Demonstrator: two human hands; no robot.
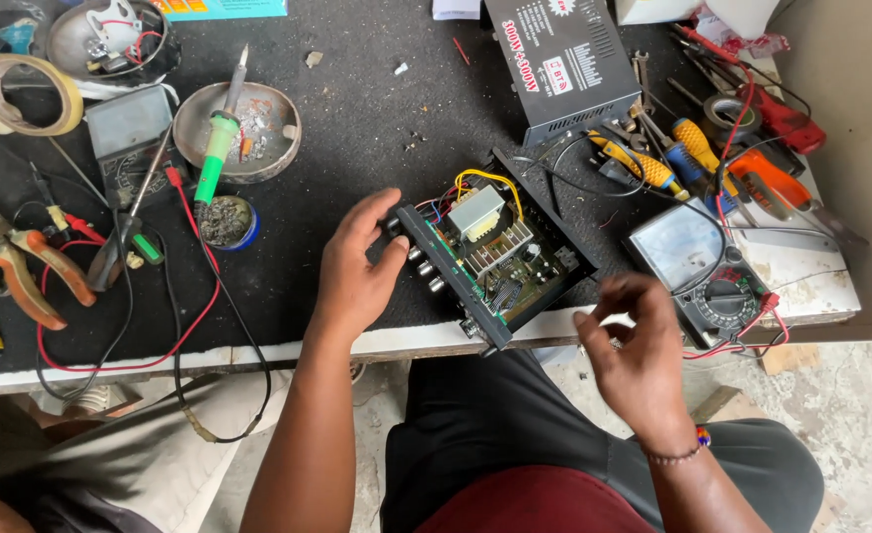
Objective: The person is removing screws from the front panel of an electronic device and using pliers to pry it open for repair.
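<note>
We rest our left hand [355, 271] on the front panel of an open amplifier [490, 259], which lies tilted across the front edge of the black-topped workbench [357, 128]. The fingers [369, 215] curl over the top corner of the panel and the thumb presses its face beside the row of small silver knobs [424, 266], so the panel sits gripped between thumb and fingers. The rest of the amplifier stretches away from that hand to the right, with its circuit board, a pale transformer and yellow wires showing.

Our right hand [634, 350] hovers just off the bench edge, near the lower right corner of the amplifier but not touching it. Its fingers are bent loosely inward, slightly blurred, and we cannot tell whether they pinch anything small.

To the right of the amplifier lies a meter [698, 266] with red leads. Behind the amplifier lies its black metal cover [559, 64], and beside that a heap of screwdrivers [688, 148]. On the left, a green-handled soldering iron [219, 133] rests in a metal bowl [283, 123], with orange-handled pliers [36, 271] farther left.
</note>
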